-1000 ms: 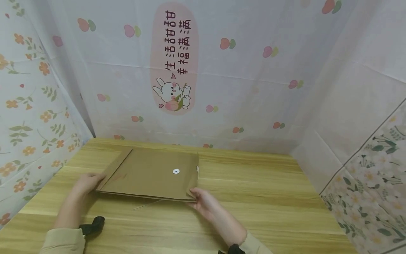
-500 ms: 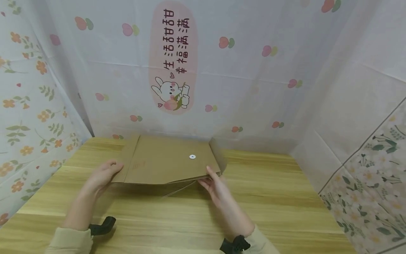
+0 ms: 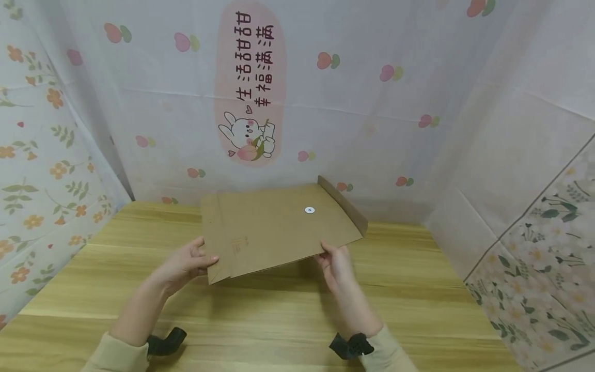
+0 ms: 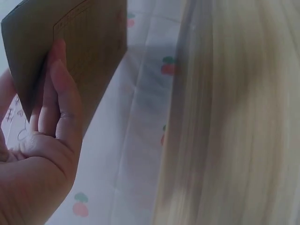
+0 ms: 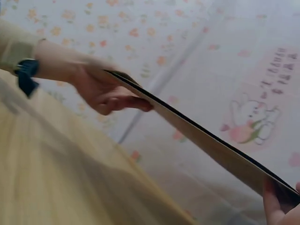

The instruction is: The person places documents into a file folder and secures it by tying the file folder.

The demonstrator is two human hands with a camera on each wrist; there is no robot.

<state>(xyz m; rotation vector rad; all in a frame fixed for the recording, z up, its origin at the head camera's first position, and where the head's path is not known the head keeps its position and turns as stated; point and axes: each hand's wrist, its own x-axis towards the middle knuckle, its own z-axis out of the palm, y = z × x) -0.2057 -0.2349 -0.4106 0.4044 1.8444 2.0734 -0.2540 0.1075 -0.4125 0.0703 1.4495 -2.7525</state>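
A brown kraft-paper document envelope (image 3: 274, 227) is held up over the wooden table, tilted, with a white round button on its face. Its flap (image 3: 346, 206) stands raised at the right end. My left hand (image 3: 188, 263) pinches the near left corner, thumb on top and fingers underneath. At the near edge toward the right, my right hand (image 3: 338, 266) grips the envelope, thumb above and the other fingers mostly hidden below. The left wrist view shows printed lines on the underside of the envelope (image 4: 89, 51). In the right wrist view the envelope (image 5: 201, 133) appears nearly edge-on, between both hands.
The wood-grain table (image 3: 260, 330) lies beneath the hands. Behind it hangs a white curtain (image 3: 372, 129) with fruit prints and a rabbit picture. Flowered cloths close off the left and right sides. Each wrist wears a black strap (image 3: 166, 342).
Both hands have lifted the envelope and carried it to the right and away from me, turning it askew. The flap at its right end has swung up into view.
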